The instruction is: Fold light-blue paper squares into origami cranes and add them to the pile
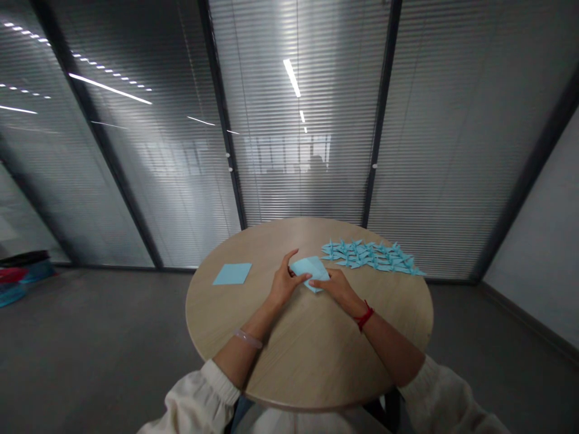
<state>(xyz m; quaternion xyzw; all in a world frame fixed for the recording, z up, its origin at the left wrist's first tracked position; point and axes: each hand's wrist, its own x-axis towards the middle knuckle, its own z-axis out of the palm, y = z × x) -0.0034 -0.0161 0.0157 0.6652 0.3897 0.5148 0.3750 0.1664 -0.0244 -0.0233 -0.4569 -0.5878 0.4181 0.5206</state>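
Note:
A light blue sheet of origami paper (311, 266), with creases across it, is held just above the round table between both hands. My left hand (286, 281) grips its left side, thumb across the front and index finger raised. On the paper's lower right, my right hand (335, 286) pinches with the thumb in front; its other fingers are partly hidden behind. Off to the left lies a flat blue square of paper (232, 273). Beyond my right hand, several folded blue paper cranes (371, 255) are laid out close together in rows.
The round wooden table (312, 355) has its near edge close to my body. Behind it stands a glass partition with blinds (298, 181) and dark frames. Red and blue items (27, 271) sit on the floor at far left, and a white wall (543, 241) rises at right.

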